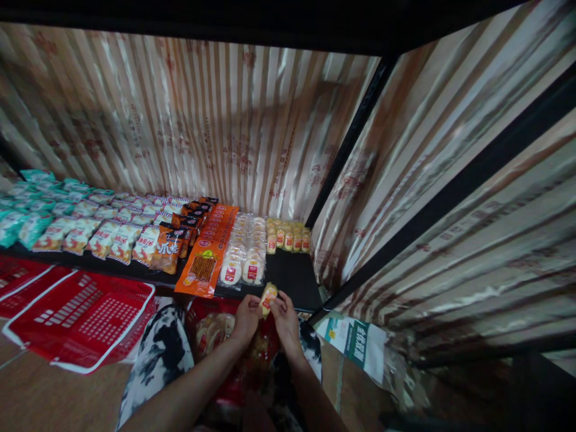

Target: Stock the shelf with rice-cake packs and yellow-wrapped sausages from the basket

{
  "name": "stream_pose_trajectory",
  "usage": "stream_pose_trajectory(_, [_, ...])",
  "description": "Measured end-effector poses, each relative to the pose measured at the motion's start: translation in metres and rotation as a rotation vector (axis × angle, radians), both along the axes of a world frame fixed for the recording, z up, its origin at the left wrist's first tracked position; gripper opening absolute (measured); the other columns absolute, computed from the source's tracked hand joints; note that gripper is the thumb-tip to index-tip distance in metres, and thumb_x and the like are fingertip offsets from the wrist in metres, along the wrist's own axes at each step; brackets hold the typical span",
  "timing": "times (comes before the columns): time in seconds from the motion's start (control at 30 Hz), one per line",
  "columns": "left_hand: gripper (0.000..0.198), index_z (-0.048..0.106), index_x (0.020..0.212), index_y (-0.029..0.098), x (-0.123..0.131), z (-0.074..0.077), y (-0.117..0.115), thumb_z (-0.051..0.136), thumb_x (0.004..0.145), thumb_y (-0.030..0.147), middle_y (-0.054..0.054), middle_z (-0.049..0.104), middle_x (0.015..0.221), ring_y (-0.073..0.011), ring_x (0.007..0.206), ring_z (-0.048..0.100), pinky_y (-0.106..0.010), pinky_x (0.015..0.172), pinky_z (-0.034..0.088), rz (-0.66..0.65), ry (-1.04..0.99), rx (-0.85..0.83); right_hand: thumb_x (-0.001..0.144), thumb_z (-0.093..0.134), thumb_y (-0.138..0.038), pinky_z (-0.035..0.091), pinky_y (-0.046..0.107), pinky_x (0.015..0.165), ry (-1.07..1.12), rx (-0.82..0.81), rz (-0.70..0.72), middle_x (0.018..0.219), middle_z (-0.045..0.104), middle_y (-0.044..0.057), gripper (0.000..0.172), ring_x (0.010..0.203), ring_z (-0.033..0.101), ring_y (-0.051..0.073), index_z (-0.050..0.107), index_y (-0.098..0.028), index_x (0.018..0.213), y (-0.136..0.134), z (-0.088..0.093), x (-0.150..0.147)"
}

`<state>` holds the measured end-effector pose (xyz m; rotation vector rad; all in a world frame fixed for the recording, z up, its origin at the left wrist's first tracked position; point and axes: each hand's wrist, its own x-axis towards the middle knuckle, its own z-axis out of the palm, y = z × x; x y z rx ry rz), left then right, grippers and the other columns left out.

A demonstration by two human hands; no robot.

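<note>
Between my two hands is a small yellow snack packet (269,299) with a red and white label. My left hand (249,315) pinches its left side, and my right hand (284,312) grips its right side. Beyond them, similar yellow packets (288,237) stand in rows at the right end of the black shelf (292,273). Round white packaged cakes (243,264) are lined up just left of these. Below my hands, a red basket (193,312) between my knees holds more packaged cakes (213,333); its lower contents are dim.
Orange snack bags (202,267), brown-orange pouches (167,247), white bags (110,237) and teal bags (33,225) fill the shelf leftward. Red baskets with white rims (85,318) are on the floor at left. A black post (355,126) and striped curtain (216,120) bound the shelf. A green-white package (355,342) lies right.
</note>
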<state>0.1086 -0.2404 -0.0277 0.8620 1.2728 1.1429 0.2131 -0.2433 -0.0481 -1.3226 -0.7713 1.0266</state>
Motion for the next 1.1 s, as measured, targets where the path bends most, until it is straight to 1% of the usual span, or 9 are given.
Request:
stream_pose_trajectory(0.1, [0.008,0.054,0.072,0.017,0.007,-0.002,0.006,0.056,0.066,0.012,0.004,0.06,0.063,-0.009,0.059,0.055,-0.019,0.059,0.043,-0.018,0.108,0.01,0.061,0.067,-0.033,0.052,0.035,0.08,-0.014,0.025,-0.012,0.088,0.071,0.007,0.045,0.082,0.067,0.021,0.055,-0.018,0.102,0.006,0.003,0.006])
stream_pose_trajectory(0.2, [0.008,0.058,0.074,0.017,0.011,0.0,0.011,0.054,0.07,0.012,0.002,0.062,0.068,-0.0109,0.065,0.057,-0.021,0.062,0.044,-0.051,0.273,0.018,0.061,0.066,-0.032,0.052,0.035,0.08,-0.032,0.047,-0.027,0.089,0.07,0.008,0.039,0.081,0.067,0.02,0.057,-0.018,0.096,0.013,0.004,0.011])
stream_pose_trajectory(0.33, [0.019,0.064,0.078,0.017,0.014,0.011,0.019,0.047,0.074,0.009,-0.002,0.065,0.08,-0.0132,0.078,0.059,-0.023,0.075,0.043,-0.116,0.522,0.053,0.062,0.065,-0.032,0.052,0.033,0.079,-0.082,0.046,-0.027,0.089,0.07,0.007,0.032,0.08,0.066,0.019,0.058,-0.019,0.091,0.021,0.003,0.02])
stream_pose_trajectory(0.43, [0.026,0.067,0.083,0.017,0.016,0.021,0.023,0.044,0.076,0.008,-0.004,0.067,0.089,-0.0143,0.088,0.059,-0.023,0.081,0.041,-0.163,0.626,0.046,0.063,0.063,-0.033,0.052,0.032,0.077,-0.095,0.034,-0.022,0.087,0.07,0.006,0.031,0.079,0.066,0.018,0.058,-0.02,0.089,0.027,0.003,0.025])
stream_pose_trajectory(0.53, [0.028,0.068,0.087,0.017,0.02,0.024,0.028,0.045,0.076,0.008,-0.006,0.067,0.092,-0.0151,0.09,0.06,-0.023,0.081,0.041,-0.146,0.616,0.015,0.063,0.062,-0.034,0.053,0.032,0.076,-0.106,0.03,-0.024,0.084,0.07,0.005,0.029,0.079,0.066,0.018,0.059,-0.02,0.088,0.031,0.004,0.029])
stream_pose_trajectory(0.7, [0.026,0.068,0.084,0.016,0.028,0.016,0.036,0.046,0.075,0.009,-0.007,0.068,0.089,-0.0174,0.084,0.06,-0.026,0.079,0.042,-0.126,0.541,0.025,0.065,0.06,-0.034,0.053,0.032,0.074,-0.164,0.035,-0.026,0.085,0.069,0.004,0.026,0.079,0.065,0.019,0.062,-0.021,0.088,0.036,0.007,0.034])
stream_pose_trajectory(0.83, [0.021,0.069,0.078,0.018,0.037,0.015,0.041,0.05,0.073,0.01,-0.004,0.068,0.075,-0.0165,0.078,0.061,-0.025,0.074,0.043,-0.117,0.433,0.001,0.066,0.059,-0.032,0.051,0.03,0.069,-0.371,-0.008,-0.086,0.084,0.067,0.002,0.03,0.071,0.063,0.017,0.066,-0.023,0.093,0.039,0.01,0.04])
stream_pose_trajectory(0.93, [0.02,0.069,0.077,0.019,0.046,0.018,0.046,0.05,0.073,0.012,-0.003,0.066,0.065,-0.0164,0.073,0.062,-0.024,0.07,0.044,-0.125,0.353,-0.02,0.068,0.057,-0.033,0.049,0.03,0.071,-0.512,-0.042,-0.127,0.084,0.063,0.003,0.034,0.068,0.061,0.016,0.067,-0.023,0.099,0.042,0.013,0.044])
stream_pose_trajectory(1.1, [0.021,0.069,0.079,0.018,0.057,0.019,0.061,0.05,0.072,0.013,-0.004,0.066,0.065,-0.0165,0.07,0.062,-0.024,0.067,0.045,-0.154,0.335,-0.015,0.069,0.054,-0.033,0.048,0.03,0.073,-0.523,-0.059,-0.141,0.089,0.061,0.005,0.041,0.074,0.062,0.018,0.064,-0.021,0.107,0.052,0.011,0.045])
